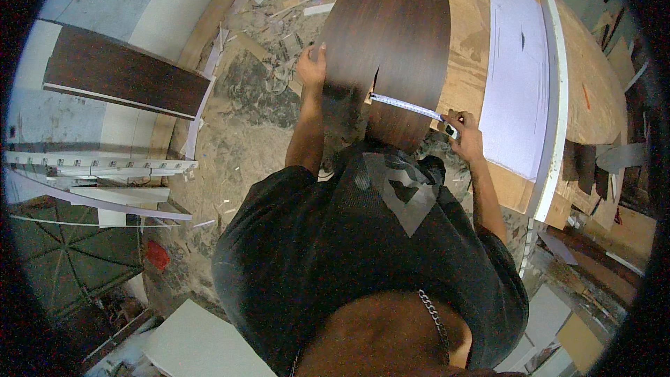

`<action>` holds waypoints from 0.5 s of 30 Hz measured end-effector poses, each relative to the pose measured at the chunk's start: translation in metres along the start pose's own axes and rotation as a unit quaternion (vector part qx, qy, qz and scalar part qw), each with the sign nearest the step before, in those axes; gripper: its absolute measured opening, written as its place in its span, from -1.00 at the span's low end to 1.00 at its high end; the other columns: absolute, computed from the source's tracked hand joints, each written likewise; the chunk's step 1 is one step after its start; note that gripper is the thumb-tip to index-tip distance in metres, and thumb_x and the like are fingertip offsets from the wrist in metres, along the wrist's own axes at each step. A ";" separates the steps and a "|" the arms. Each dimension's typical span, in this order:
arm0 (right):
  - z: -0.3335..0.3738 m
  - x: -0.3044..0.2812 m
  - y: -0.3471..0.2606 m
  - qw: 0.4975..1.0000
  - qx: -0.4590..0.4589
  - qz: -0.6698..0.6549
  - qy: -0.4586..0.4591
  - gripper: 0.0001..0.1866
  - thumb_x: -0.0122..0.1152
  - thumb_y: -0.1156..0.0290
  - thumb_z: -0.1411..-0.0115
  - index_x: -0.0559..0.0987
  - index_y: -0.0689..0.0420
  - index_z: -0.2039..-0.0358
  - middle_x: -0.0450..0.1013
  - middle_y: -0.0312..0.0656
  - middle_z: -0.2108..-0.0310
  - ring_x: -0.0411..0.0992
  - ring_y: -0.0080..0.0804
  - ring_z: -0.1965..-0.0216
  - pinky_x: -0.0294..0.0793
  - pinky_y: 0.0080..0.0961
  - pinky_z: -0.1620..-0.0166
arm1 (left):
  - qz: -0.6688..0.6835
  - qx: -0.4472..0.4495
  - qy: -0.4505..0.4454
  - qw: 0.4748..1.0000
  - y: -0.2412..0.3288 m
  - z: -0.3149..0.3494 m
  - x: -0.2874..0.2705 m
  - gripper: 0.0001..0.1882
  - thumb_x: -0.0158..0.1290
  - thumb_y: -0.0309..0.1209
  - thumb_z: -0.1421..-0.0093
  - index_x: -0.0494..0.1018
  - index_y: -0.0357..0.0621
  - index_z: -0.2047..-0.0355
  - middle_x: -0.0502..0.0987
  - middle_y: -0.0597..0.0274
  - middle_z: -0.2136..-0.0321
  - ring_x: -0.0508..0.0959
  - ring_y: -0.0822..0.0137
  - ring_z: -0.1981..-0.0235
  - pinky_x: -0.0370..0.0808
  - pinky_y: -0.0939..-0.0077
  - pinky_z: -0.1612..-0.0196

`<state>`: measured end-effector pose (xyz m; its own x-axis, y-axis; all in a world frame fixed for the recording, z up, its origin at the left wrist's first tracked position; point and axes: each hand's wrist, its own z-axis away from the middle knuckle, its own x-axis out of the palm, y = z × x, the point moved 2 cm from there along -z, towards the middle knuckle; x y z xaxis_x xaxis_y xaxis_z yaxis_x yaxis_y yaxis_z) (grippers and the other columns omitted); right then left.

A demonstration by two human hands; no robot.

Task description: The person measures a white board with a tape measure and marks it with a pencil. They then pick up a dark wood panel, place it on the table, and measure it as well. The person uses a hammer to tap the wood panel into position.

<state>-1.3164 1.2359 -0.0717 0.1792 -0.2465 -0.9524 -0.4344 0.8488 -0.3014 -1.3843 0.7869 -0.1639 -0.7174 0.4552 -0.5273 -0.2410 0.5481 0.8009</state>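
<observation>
A dark brown wood-grain board lies in front of me, its near end by my body. A narrow slit widens into a notch near its left side. My left hand is closed on the board's left edge, fingers partly hidden beneath. My right hand grips a tape measure just past the board's right edge. The white blade stretches across the board, its end at the notch. Most of the tape's case is hidden by my fingers.
Under the board is a wooden worktable, with a pale white panel to the right. Offcuts and dust litter the floor. Another dark board rests among white panels at left. A red object lies on the floor.
</observation>
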 end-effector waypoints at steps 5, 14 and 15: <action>-0.002 0.004 0.008 0.999 -0.022 -0.011 0.047 -0.43 0.33 0.42 0.10 0.52 -0.18 -0.01 0.35 -0.15 0.16 0.34 -0.16 0.05 0.48 -0.28 0.11 | -0.018 -0.016 -0.027 0.999 -0.004 0.000 0.001 -0.39 0.14 0.14 -0.04 0.55 -0.17 0.17 0.58 -0.15 0.24 0.58 -0.09 0.17 0.47 0.17 0.10; -0.003 0.007 0.013 0.999 -0.021 0.000 0.035 -0.40 0.31 0.44 0.10 0.50 -0.16 -0.05 0.35 -0.17 0.11 0.34 -0.19 0.05 0.49 -0.30 0.09 | -0.058 -0.050 -0.022 0.997 -0.002 -0.004 -0.001 -0.38 0.14 0.17 -0.02 0.57 -0.15 0.18 0.58 -0.15 0.24 0.57 -0.09 0.16 0.47 0.16 0.11; -0.003 0.006 0.011 0.999 -0.022 0.008 0.032 -0.38 0.31 0.46 0.11 0.49 -0.17 -0.06 0.35 -0.17 0.11 0.34 -0.19 0.04 0.49 -0.31 0.09 | -0.061 -0.041 -0.013 0.997 -0.002 -0.004 -0.001 -0.38 0.15 0.16 -0.02 0.57 -0.15 0.19 0.58 -0.15 0.25 0.57 -0.09 0.17 0.47 0.17 0.11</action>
<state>-1.3229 1.2425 -0.0805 0.1161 -0.2644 -0.9574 -0.4760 0.8312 -0.2873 -1.3859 0.7825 -0.1638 -0.6629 0.4069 -0.6285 -0.3785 0.5420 0.7503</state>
